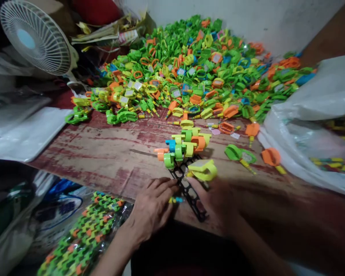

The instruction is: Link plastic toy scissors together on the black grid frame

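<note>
With its fingers, your right hand (220, 199) grasped a yellow piece (203, 170) near the black rack (201, 216); your left hand (155, 201) lay beside it, its hold unclear. Beyond both hands' fingers, colored pieces (178, 152) stood grouped.

Glossy plastic yellow piece (208, 171), smooth plastic rack (200, 215), scuffed, wooden-looking tabletop (100, 153)

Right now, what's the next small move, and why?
Probably lower the yellow piece in the right hand to a free opening of the black rack. The rack's far end carries a cluster of coloured pieces, while openings nearer the person look bare. The left hand lies beside the rack, so it could perhaps steady it.
</note>
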`<state>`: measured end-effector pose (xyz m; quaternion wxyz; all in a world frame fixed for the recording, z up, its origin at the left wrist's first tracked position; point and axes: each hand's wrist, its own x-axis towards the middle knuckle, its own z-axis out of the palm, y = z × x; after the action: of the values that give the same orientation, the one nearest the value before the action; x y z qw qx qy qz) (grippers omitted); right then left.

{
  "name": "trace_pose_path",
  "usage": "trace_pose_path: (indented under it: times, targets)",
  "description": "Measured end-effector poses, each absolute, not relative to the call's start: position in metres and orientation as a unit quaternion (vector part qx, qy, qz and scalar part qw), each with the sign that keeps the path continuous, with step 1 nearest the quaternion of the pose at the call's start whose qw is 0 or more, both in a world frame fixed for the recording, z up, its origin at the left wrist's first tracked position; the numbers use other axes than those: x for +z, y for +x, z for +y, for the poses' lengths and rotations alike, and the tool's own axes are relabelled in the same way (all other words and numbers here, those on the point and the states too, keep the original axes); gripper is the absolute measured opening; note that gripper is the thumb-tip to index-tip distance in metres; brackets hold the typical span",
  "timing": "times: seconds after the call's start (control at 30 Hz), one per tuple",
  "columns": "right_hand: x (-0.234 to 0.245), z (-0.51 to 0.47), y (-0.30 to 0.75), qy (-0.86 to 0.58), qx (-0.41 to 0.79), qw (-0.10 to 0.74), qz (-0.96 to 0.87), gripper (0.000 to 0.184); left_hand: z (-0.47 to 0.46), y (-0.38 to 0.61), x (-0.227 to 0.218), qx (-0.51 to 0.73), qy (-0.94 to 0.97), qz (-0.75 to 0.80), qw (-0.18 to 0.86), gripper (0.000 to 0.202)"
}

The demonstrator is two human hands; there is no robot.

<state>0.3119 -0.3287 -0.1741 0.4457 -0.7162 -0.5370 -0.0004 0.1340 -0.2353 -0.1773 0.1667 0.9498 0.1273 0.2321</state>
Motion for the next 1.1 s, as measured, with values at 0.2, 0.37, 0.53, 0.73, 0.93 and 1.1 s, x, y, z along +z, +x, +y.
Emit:
trace_pose_path:
  times: [0.2, 0.37, 0.53, 0.73, 0.93, 1.1]
  targets:
    - [-0.191, -0.311, 0.307, -0.699, 0.003, 0.457, -0.551, 0.018, -0.239, 0.137, -0.184, 0.247, 0.943, 0.147, 0.166, 0.025]
    - [-0.19, -0.315, 0.307, -0.706, 0.001, 0.426, -0.566, 0.018, -0.24, 0.137, -0.186, 0.28, 0.929, 0.175, 0.168, 0.023]
    - [-0.193, -0.318, 0.308, -0.703, 0.059, 0.464, -0.536, 0.016, -0.242, 0.134, -0.188, 0.334, 0.903, 0.181, 0.2, 0.022]
    - [-0.193, -0.316, 0.308, -0.709, 0.022, 0.419, -0.566, 0.022, -0.242, 0.133, -0.189, 0.416, 0.852, 0.177, 0.264, 0.021]
    - [-0.188, -0.309, 0.304, -0.698, -0.068, 0.391, -0.596, 0.026, -0.242, 0.143, -0.183, 0.466, 0.787, 0.234, 0.33, 0.025]
    - [-0.186, -0.307, 0.305, -0.66, -0.105, 0.395, -0.631, 0.021, -0.245, 0.159, -0.184, 0.481, 0.725, 0.311, 0.381, 0.016]
